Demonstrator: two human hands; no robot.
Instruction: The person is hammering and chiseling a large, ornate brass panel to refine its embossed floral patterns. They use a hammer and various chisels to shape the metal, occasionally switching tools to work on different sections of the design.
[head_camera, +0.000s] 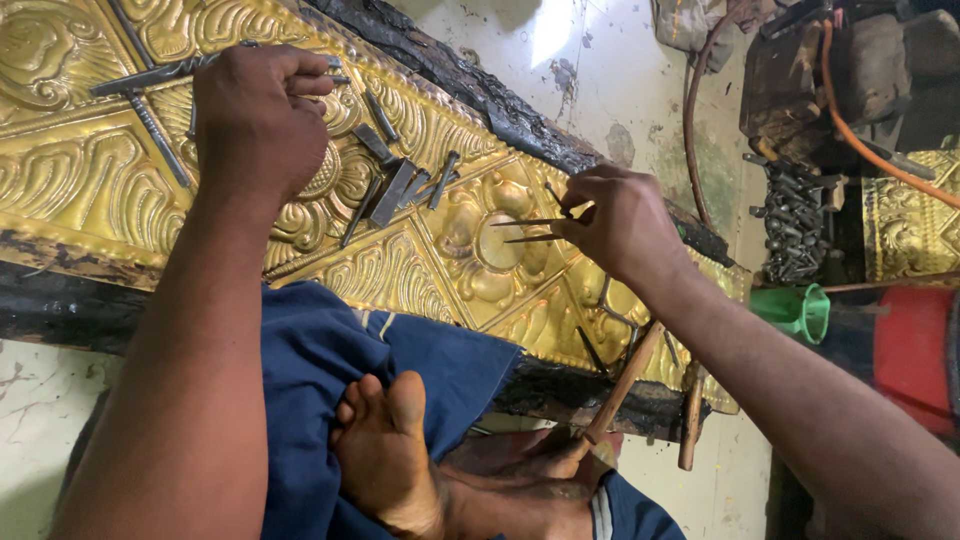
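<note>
Nearest, one bare foot (385, 460) rests on blue cloth (330, 360), and two wooden handles (625, 385) lie just below the right hand's grip, leaning against the panel's lower edge.

The right hand (620, 220) is pinched shut on two thin punches (530, 230), held side by side with their points aimed left over the flower boss (490, 245) at the centre of a square field. Both tips hover close to the boss; whether they touch it cannot be told.

The panel (90, 190) under both hands is one long sheet of gold-coloured metal, embossed with scrolls, ribbed borders and that flower, bedded on a black, pitch-like slab (470, 85).

Left of the right-hand grip, about six dark punches (395, 185) lie loose on the panel in a small cluster.

Further on, the left hand (260, 115) is curled closed, fingers pressing down on more dark punches (150, 75) that poke out from under it to its left; their exact number is hidden.

Well to the right of both grips sit a green funnel (800, 310), a heap of dark tools (790, 225) and a second gold piece (910, 225).
</note>
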